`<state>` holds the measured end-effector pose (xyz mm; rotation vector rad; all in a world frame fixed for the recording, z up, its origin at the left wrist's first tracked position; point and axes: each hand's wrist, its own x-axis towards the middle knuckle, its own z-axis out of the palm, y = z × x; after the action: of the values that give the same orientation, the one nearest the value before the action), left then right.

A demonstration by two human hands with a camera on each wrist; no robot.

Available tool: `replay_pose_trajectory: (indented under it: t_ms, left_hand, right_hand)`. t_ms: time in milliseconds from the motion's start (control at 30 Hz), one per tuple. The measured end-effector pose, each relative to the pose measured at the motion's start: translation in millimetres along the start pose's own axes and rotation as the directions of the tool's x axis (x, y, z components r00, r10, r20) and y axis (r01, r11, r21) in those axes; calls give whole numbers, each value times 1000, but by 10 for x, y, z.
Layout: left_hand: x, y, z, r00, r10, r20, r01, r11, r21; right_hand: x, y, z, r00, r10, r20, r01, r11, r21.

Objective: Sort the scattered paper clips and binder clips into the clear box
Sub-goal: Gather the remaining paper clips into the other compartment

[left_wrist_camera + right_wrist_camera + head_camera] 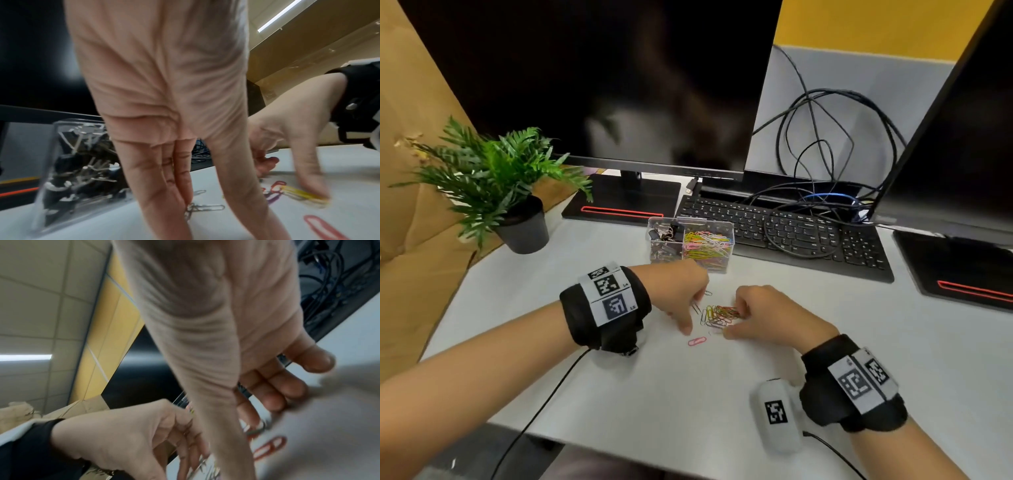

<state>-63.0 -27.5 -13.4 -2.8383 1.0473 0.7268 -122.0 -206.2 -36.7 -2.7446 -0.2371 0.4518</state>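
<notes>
The clear box [726,229] stands behind my hands, with black binder clips [664,234] in its left compartment and coloured paper clips [707,246] in its right. A loose pile of coloured paper clips [717,313] lies on the white desk [619,377]. My right hand [732,320] curls over the pile, its thumb [308,180] pressing on yellow clips [298,194]. My left hand [690,315] reaches down beside it. Its straight fingers [164,186] touch a few silver paper clips [205,208]. A single pink clip [697,341] lies nearer to me.
A black keyboard [791,233] with tangled cables [825,144] sits right behind the box. A potted plant [524,226] stands at the left. Two monitors on black bases [619,202] fill the back. The desk's front edge lies under my forearms.
</notes>
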Motion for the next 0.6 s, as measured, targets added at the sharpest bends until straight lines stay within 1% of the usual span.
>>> replay_pose_trajectory:
  t_ms: [100, 167, 233, 333, 400, 433, 467, 533, 600]
  left_hand:
    - [28, 142, 8, 997, 71, -25, -71, 997, -6]
    - [30, 147, -5, 999, 40, -27, -40, 999, -17]
    - [24, 97, 4, 1000, -12, 5, 11, 1000, 24]
    - [9, 62, 46, 998, -43, 52, 41, 998, 48]
    - [19, 64, 65, 998, -51, 42, 51, 999, 2]
    - [33, 67, 65, 998, -54, 27, 55, 998, -18]
    - [55, 72, 61, 999, -52, 9, 52, 998, -39]
    - [105, 70, 50, 998, -40, -41, 37, 996, -76]
    - [132, 53, 30, 994, -58, -90, 49, 994, -97]
  right_hand:
    - [13, -16, -7, 997, -16, -73, 19, 999, 40]
    - [-3, 13, -68, 996, 14, -89, -5, 995, 98]
    - [-30, 73, -140, 994, 63, -94, -56, 996, 76]
    - [-75, 140, -194, 994, 105, -13, -106, 994, -20]
    - [-57, 133, -171, 995, 90, 39, -90, 996, -1]
    - [-34, 116, -146, 997, 71, 37, -71, 997, 16]
    - [-5, 96, -111, 999, 49, 18, -50, 998, 34]
    - [52, 64, -40, 998, 1, -59, 3, 998, 65]
    - [78, 62, -5, 991, -26, -135, 37, 996, 77]
